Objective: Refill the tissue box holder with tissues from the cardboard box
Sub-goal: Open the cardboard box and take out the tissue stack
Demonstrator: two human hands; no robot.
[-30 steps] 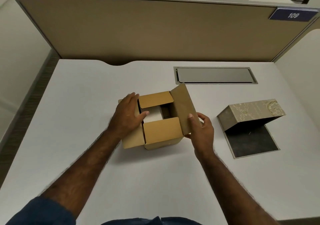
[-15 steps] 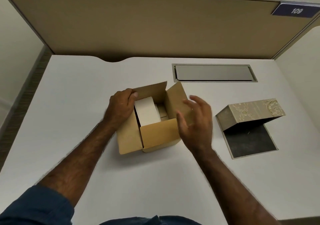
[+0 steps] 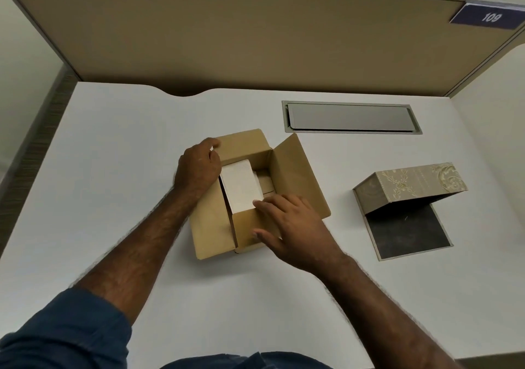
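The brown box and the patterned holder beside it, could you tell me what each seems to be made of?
The brown box looks like plain matte cardboard: uniform kraft brown, thin creased flaps. The patterned holder seems rigid board wrapped in printed paper or fabric, with pale scrollwork and a dark, dull inner face; which covering, I cannot tell.

surface: white desk (image 3: 113,170) | on it: open cardboard box (image 3: 298,175), tissue box holder (image 3: 409,187) lying open

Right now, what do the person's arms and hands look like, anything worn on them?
Both forearms are bare. The left arm has a dark blue sleeve pushed up near the elbow. The left hand and right hand show no gloves, and no rings or watch can be seen. The right arm's sleeve is out of view.
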